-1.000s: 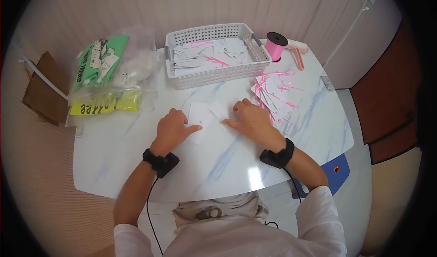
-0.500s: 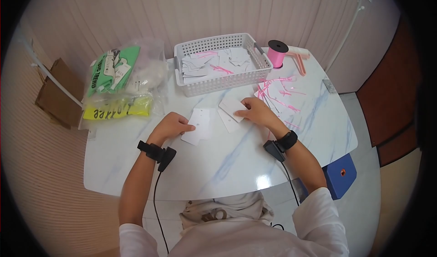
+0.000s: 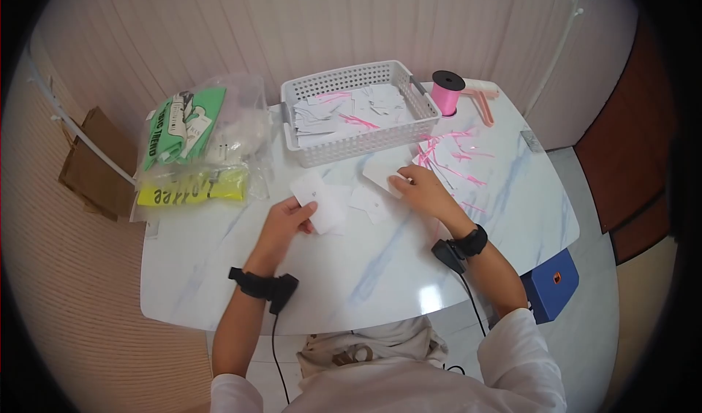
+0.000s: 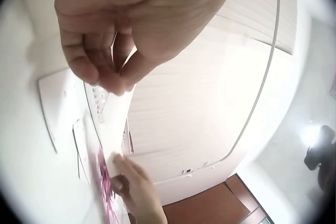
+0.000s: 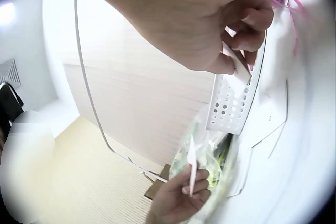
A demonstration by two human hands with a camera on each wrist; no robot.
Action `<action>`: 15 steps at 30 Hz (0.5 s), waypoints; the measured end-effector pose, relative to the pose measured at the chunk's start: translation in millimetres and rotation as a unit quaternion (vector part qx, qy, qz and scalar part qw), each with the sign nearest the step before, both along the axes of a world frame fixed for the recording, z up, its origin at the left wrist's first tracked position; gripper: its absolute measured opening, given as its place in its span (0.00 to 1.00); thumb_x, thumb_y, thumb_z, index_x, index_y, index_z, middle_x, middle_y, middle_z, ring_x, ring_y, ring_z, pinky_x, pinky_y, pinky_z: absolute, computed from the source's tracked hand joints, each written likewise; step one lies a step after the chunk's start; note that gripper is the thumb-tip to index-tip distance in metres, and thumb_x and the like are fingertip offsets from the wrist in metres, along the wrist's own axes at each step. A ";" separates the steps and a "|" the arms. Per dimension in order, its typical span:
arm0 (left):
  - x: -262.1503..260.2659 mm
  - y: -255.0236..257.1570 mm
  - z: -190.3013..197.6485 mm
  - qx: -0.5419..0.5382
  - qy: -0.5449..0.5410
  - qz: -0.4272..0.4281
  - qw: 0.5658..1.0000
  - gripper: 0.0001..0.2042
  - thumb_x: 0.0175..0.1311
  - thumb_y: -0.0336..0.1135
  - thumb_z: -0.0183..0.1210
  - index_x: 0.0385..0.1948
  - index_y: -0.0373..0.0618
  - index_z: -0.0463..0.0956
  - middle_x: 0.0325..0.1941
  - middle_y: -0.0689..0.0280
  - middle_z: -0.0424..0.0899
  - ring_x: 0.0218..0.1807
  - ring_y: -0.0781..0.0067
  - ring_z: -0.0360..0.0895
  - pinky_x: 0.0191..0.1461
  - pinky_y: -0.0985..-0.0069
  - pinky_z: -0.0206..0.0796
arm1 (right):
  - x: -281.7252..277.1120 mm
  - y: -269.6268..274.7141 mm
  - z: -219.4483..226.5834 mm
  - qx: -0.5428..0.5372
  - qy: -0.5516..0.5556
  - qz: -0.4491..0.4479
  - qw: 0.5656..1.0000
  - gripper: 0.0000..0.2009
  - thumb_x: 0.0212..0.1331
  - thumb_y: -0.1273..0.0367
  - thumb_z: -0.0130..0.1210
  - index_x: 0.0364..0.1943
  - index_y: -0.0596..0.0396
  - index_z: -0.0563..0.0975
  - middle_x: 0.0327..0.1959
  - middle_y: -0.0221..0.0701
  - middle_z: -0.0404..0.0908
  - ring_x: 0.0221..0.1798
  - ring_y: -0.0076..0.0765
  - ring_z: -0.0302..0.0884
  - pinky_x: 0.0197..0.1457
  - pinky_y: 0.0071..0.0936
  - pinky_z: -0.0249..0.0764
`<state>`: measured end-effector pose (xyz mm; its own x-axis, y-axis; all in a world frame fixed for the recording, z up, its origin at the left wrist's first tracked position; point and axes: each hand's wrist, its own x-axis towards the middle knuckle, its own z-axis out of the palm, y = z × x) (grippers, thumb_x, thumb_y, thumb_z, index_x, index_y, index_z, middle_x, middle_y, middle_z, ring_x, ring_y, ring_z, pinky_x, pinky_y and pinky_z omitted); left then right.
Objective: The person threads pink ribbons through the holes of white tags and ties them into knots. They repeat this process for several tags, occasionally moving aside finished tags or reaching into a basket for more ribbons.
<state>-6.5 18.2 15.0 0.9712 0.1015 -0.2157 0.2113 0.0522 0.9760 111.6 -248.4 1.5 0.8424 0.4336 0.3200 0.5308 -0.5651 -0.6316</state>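
Between thumb and fingers, my left hand (image 3: 281, 226) pinches a white card (image 3: 310, 197) with a small hole, held tilted over the table. My right hand (image 3: 428, 194) grips another white card (image 3: 381, 175) by its right end, also tilted. More white cards (image 3: 371, 205) lie flat on the table between the two hands. In the right wrist view, the left hand (image 5: 178, 195) shows its card (image 5: 192, 169) edge-on. A pile of cards tied with pink ribbon (image 3: 468, 157) lies just beyond the right hand.
A white perforated basket (image 3: 365, 141) with cards and pink ribbons stands at the back. To its right are a pink ribbon spool (image 3: 445, 100) and a pink-handled tool (image 3: 482, 106). Plastic bags with a green garment (image 3: 186, 131) and a yellow one (image 3: 191, 188) lie at the left.
Both hands were spread at cards on the table; then each pinched one. Now the left hand's card is lifted and tilted, while the right hand's card is raised beside the flat ones.
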 end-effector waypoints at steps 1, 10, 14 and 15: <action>-1.6 -5.7 -3.3 -0.041 -0.002 0.025 0.999 0.10 0.62 0.36 0.60 0.36 0.38 0.79 0.27 0.70 0.80 0.25 0.84 0.72 0.32 0.84 0.66 | -3.3 1.7 11.0 0.068 0.147 0.033 0.986 0.17 0.61 0.59 0.54 0.37 0.62 0.80 0.29 0.31 0.80 0.30 0.23 0.77 0.36 0.25 0.72; -12.1 -57.5 3.2 -0.026 -0.076 0.056 0.995 0.12 0.65 0.35 0.57 0.40 0.34 0.77 0.29 0.67 0.81 0.27 0.83 0.75 0.31 0.85 0.68 | -71.9 31.4 36.6 -0.012 0.071 0.078 0.994 0.18 0.57 0.62 0.59 0.50 0.50 0.74 0.29 0.35 0.78 0.26 0.37 0.78 0.29 0.29 0.72; -19.1 -52.9 2.0 0.020 -0.050 0.031 0.998 0.11 0.65 0.34 0.56 0.42 0.35 0.78 0.27 0.68 0.81 0.25 0.84 0.74 0.30 0.84 0.68 | -76.3 31.6 43.2 0.000 0.003 0.093 0.996 0.17 0.56 0.62 0.60 0.48 0.51 0.76 0.29 0.33 0.77 0.23 0.34 0.75 0.27 0.28 0.70; -21.2 -52.9 2.1 0.018 -0.046 0.033 0.998 0.11 0.65 0.34 0.56 0.42 0.35 0.78 0.27 0.68 0.81 0.25 0.84 0.74 0.30 0.84 0.68 | -71.9 29.5 45.2 0.025 0.034 0.078 0.996 0.15 0.56 0.63 0.60 0.45 0.53 0.77 0.29 0.31 0.77 0.22 0.29 0.73 0.26 0.26 0.69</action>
